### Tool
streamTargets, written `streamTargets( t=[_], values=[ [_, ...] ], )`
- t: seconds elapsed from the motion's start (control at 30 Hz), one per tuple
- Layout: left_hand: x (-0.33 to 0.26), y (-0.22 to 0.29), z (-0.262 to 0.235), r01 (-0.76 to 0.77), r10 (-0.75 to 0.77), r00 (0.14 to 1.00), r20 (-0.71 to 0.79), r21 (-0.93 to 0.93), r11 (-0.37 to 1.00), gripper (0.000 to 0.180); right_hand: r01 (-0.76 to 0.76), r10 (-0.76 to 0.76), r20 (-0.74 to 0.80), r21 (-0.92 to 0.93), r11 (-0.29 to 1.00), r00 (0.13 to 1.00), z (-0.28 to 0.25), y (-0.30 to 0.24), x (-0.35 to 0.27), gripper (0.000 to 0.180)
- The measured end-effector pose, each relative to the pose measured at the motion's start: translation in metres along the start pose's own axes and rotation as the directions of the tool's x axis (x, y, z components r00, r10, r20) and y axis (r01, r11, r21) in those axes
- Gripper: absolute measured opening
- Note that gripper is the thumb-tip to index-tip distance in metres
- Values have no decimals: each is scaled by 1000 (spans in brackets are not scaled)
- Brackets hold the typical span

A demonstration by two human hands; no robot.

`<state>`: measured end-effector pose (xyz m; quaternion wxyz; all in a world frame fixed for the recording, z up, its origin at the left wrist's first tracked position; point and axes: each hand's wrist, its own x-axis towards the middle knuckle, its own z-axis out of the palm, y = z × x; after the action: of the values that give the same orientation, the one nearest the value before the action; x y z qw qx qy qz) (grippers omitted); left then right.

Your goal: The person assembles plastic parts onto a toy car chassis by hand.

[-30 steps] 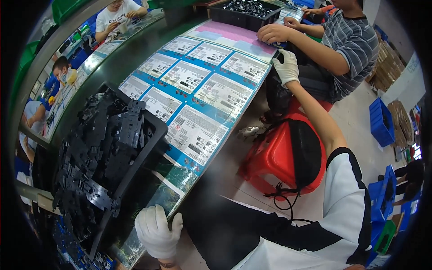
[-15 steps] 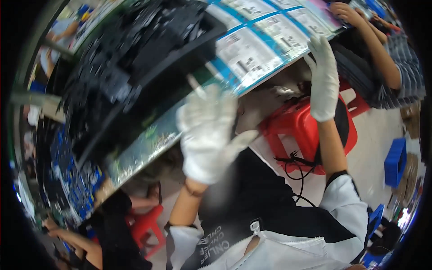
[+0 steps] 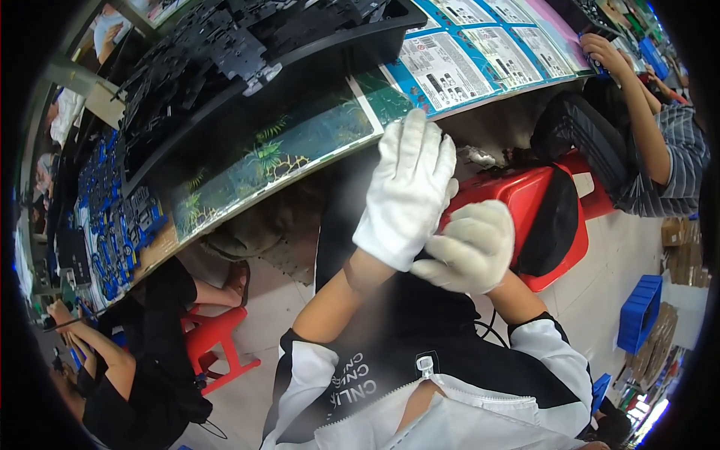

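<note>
Long work surface (image 3: 247,176) covered with a leaf-patterned mat and printed sheets (image 3: 480,60); black tray of black parts (image 3: 247,67) on it; red plastic stools (image 3: 540,217) on pale tiled floor (image 3: 637,247); blue crates (image 3: 639,315) at right

A row of rectangular printed sheets with blue borders and white panels (image 3: 480,56) lies flat along the table's near edge at the upper right, side by side, the farthest one tinted pink (their small print is grey and black). Left of them, a long glossy sheet printed with green plants on a dark ground (image 3: 277,154) covers the table edge. At the far right, brown cardboard cartons (image 3: 679,251) stand stacked, apparently on the floor, just above a blue plastic crate (image 3: 637,315).
</note>
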<state>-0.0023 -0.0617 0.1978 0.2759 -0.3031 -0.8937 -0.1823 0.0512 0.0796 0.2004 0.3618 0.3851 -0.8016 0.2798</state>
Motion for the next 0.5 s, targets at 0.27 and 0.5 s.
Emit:
streamTargets(
  t=[0.27,0.5],
  values=[
    [-11,0,24,-23,19,999,40,83,996,47,-138,162,139,-170,976,977,16,-30,-3,28],
    [-8,7,27,34,-33,999,-16,76,996,51,-677,668,202,433,595,716,16,-41,-1,9]
  ],
)
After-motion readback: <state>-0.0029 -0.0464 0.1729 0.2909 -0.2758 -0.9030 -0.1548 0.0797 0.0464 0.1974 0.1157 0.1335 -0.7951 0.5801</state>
